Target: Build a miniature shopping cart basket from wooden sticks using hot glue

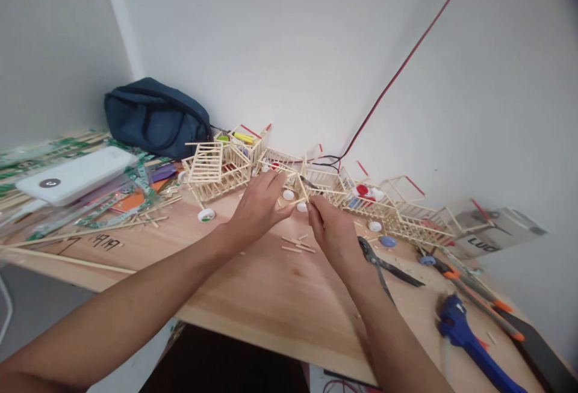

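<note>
Near the middle of the table, my left hand (257, 203) has its thumb and fingers closed on the left side of a small frame of thin wooden sticks (298, 185). My right hand (336, 236) pinches the lower right corner of that frame; its fingertips are partly hidden. Directly behind stand models built of the same sticks, among them a slatted cart (217, 173) on the left and another long one (397, 215) on the right. White bottle caps (288, 195) sit close to both hands. Several cut stick pieces (298, 245) lie in front of the fingers.
On the right lie black-handled pliers (383, 263), a blue glue gun (469, 339) and orange-and-black tools (483, 303). A white power bank (76, 176) rests on plastic packs at left. Behind are a blue pouch (156, 117), a box (501, 230) and a red-black cable (401, 68) along the wall.
</note>
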`<state>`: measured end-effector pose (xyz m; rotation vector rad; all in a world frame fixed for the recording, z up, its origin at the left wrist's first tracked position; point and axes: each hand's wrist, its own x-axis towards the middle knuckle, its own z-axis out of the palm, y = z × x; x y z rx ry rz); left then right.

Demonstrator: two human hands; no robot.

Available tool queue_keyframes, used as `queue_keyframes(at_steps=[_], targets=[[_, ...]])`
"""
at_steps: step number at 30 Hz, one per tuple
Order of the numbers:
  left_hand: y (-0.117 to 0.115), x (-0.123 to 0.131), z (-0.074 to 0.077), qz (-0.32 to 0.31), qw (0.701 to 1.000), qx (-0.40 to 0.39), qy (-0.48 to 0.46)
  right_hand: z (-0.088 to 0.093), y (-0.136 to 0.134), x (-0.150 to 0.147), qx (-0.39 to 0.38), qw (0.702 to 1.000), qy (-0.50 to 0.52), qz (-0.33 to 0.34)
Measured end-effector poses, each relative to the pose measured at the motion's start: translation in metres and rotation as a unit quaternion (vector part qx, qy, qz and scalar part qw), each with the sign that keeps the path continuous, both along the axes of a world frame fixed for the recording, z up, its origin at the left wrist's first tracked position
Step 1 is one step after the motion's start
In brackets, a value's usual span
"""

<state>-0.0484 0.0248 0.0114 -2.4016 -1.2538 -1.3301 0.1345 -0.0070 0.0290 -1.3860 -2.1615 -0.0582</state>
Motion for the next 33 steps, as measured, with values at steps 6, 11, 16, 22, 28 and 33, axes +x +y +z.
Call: queue_keyframes(at_steps=[6,11,16,22,28,33], targets=[[-0.005,0.002,0.002,0.001,1.000,0.031,-0.002,0.003,-0.008,0.001,0.032,0.999,0.016,-0.011],[-0.008,0.005,0.002,-0.001,0.999,0.040,0.002,0.000,-0.013,0.004,0.035,0.999,0.015,-0.013],[-0.010,0.008,0.000,-0.006,1.000,0.028,0.010,-0.002,-0.016,0.005,0.026,0.999,0.017,-0.012],[-0.011,0.008,-0.001,-0.011,1.000,0.014,0.009,-0.002,-0.016,0.006,0.016,1.000,0.015,-0.011],[-0.010,0.008,-0.002,-0.006,1.000,0.020,0.013,-0.004,-0.015,0.006,0.015,1.000,0.013,-0.018],[-0.009,0.009,-0.004,-0.006,1.000,0.019,0.013,-0.004,-0.015,0.006,0.012,1.000,0.014,-0.015]])
